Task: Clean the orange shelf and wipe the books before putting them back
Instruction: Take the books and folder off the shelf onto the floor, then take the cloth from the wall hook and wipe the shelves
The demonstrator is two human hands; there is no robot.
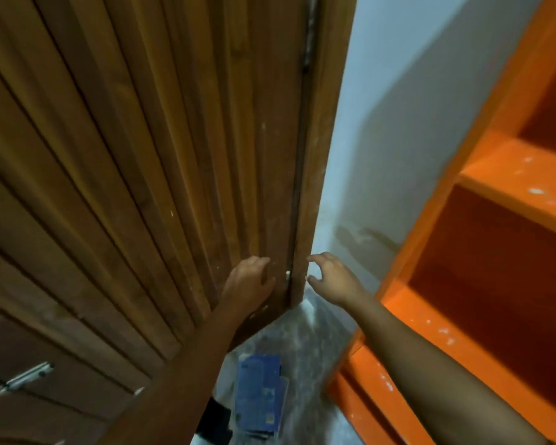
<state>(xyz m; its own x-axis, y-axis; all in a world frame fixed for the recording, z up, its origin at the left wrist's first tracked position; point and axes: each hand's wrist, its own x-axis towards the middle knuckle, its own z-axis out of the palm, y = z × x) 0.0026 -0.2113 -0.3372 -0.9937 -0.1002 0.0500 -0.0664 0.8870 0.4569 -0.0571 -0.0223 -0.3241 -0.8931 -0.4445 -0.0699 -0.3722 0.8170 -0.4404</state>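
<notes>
DOOR BEFORE DUSTING: Low at the door [142,155], my left hand [249,279] lies against the wood, fingers bent; I cannot tell whether they grip. My right hand [333,279] hangs just beside the frame [316,187], fingers loosely curled, thumb apart, holding nothing. The shelf [507,175] stands at right, speckled white; the books [260,396] lie on the floor [305,364]. Best, I judge, to swing the door slowly, clear of the books.

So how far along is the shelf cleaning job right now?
Done: the orange shelf compartments in view hold no books. In hand: no cloth; the left hand rests on the wooden door, the right hand hovers empty beside it. Left: white specks dot the shelf, and blue books lie on the floor, not yet returned.
</notes>
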